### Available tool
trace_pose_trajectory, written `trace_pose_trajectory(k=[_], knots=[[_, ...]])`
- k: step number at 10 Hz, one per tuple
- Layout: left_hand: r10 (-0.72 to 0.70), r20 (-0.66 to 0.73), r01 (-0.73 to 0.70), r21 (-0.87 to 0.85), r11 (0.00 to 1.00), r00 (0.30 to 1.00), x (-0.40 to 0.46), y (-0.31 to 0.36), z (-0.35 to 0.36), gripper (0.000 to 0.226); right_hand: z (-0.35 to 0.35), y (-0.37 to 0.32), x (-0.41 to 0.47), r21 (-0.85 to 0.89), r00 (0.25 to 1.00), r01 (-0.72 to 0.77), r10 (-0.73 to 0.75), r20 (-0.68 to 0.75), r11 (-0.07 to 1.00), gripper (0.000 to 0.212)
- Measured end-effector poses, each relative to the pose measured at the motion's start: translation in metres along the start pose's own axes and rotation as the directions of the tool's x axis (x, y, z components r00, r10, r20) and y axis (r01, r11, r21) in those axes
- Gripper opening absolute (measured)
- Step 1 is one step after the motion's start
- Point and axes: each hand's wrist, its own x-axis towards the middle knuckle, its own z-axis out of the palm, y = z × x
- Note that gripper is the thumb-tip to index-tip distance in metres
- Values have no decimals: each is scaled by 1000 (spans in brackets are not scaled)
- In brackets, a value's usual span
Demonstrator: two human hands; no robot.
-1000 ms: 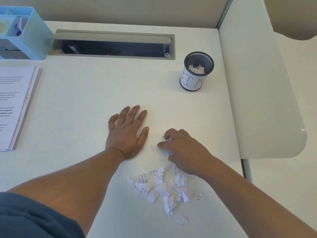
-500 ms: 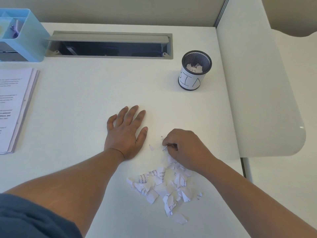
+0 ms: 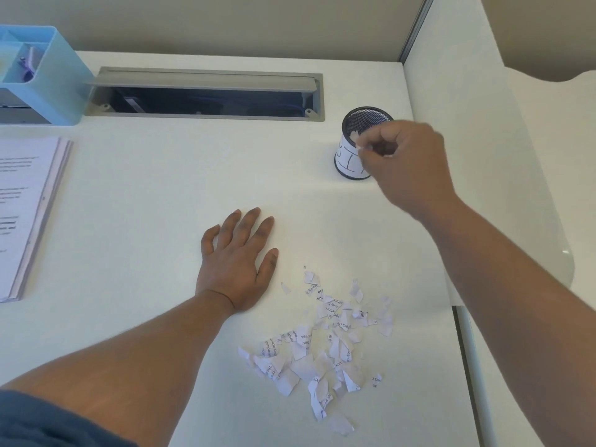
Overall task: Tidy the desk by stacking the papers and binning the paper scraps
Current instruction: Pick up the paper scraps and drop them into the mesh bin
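While my right hand (image 3: pixel 406 162) hangs at the rim of the mesh bin (image 3: pixel 354 124), its fingertips pinch a small white scrap (image 3: pixel 357 144) just at the near edge of the opening. Bin stands upright near the desk's (image 3: pixel 161 195) right rear, a hand-lettered label wrapped round it (letters partly hidden behind my fingers). White bits lie inside already.

Left hand (image 3: pixel 237 269) lies flat on the desk, palm down, fingers straight and spread, holding nothing.

Paper scraps (image 3: pixel 322 346): loose heap of torn printed pieces, near edge of desk, just right of my left wrist.

Stack of papers (image 3: pixel 25 214): far left, squared up, printed side up. Blue organiser (image 3: pixel 54 88) behind it; open cable tray (image 3: pixel 206 95) along the back.
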Motion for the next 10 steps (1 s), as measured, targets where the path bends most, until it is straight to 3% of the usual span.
trace_pose_trajectory(k=[2,4,6,7,8,9,10], knots=[[3,-4,-3,-8,1000,1000,1,-1,1,62,1,11,45,-211,998,51,-60,-36,976,21],[0,3,0,-3,1000,1000,1,-1,2,61,12,23,49,-423,985,159,-115,128,892,29],[3,-5,-3,-10,1000,1000,1,-1,2,61,22,26,15,-218,981,185,-192,-11,958,34],[-1,-3,1,-12,1000,1000,1,-1,2,62,25,25,-2,-165,979,201,-201,20,966,29],[0,-10,-1,-9,1000,1000,1,0,1,62,35,22,-36,-137,958,130,-88,274,982,28],[0,-14,-1,-11,1000,1000,1,1,0,63,46,24,-68,-98,894,133,-76,442,986,31],[-5,-8,5,-9,1000,1000,0,0,1,63,67,31,-110,-179,795,220,-70,602,959,40]])
